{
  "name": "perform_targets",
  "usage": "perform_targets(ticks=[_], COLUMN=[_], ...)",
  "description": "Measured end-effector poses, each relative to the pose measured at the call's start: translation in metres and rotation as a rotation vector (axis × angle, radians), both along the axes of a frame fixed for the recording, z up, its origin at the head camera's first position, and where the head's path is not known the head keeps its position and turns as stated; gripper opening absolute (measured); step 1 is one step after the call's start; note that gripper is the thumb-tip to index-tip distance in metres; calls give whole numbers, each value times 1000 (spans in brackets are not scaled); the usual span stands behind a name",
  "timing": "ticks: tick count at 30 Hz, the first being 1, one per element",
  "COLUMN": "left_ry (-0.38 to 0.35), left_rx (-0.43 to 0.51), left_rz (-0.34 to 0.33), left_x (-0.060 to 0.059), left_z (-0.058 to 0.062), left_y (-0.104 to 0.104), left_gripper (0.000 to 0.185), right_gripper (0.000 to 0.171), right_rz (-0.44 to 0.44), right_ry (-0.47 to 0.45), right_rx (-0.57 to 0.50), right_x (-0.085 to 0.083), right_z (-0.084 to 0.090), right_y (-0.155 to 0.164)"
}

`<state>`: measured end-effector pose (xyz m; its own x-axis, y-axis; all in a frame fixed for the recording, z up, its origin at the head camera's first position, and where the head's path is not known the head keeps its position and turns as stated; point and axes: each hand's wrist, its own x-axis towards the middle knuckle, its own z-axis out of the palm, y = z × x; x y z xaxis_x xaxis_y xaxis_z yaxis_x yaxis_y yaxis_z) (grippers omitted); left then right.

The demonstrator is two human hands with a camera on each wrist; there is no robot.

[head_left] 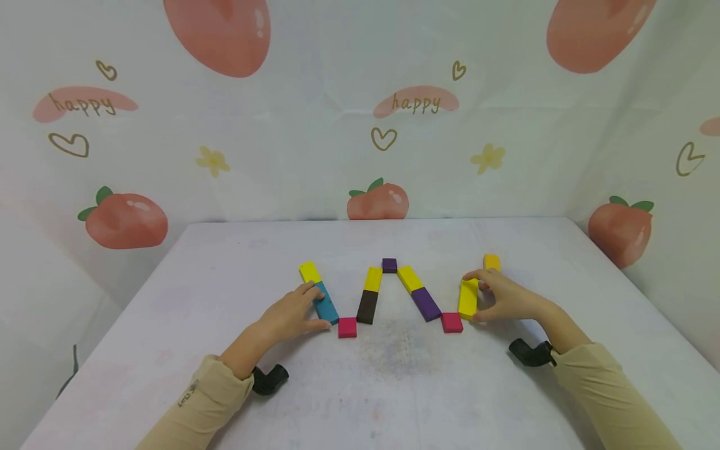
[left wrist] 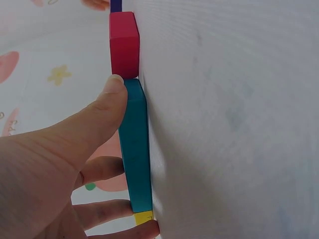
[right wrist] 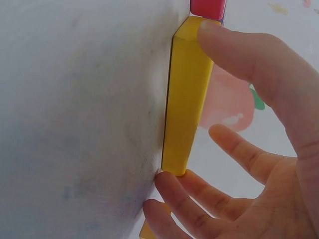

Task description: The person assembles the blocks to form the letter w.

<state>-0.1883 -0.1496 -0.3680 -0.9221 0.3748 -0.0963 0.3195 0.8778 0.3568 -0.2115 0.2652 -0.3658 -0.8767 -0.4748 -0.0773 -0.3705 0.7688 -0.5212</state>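
On the white table, flat blocks form a zigzag line. My left hand (head_left: 288,312) holds a blue block (head_left: 328,309) lengthwise, thumb on its near end and fingers toward the far end. A yellow block (head_left: 309,272) lies against that far end, and a red square block (head_left: 347,327) sits by the near end. At the right, my right hand (head_left: 510,297) grips a longer yellow block (right wrist: 187,99) between thumb and fingers at its two ends. Beyond it is an orange-yellow block (head_left: 492,262), partly behind the fingers. Another red square block (head_left: 452,322) is beside its near end.
Between the hands stand a yellow block (head_left: 373,279) above a dark brown block (head_left: 368,307), a small purple block (head_left: 389,265) at the peak, and a yellow block (head_left: 409,278) above a purple block (head_left: 426,304). A patterned cloth (head_left: 315,156) hangs behind the table (head_left: 270,412).
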Motion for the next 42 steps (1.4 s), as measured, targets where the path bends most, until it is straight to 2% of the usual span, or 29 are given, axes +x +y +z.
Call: perform_targets(ticks=[42], left_ry=[12], left_rx=[-1], left_rz=[-6], left_x=[-1], left_z=[-3], left_y=[-1], left_gripper=[60], right_gripper=[72], right_rz=[8], right_ry=[-10], right_rx=[-22], right_x=[1], right_z=[-1], right_y=[1])
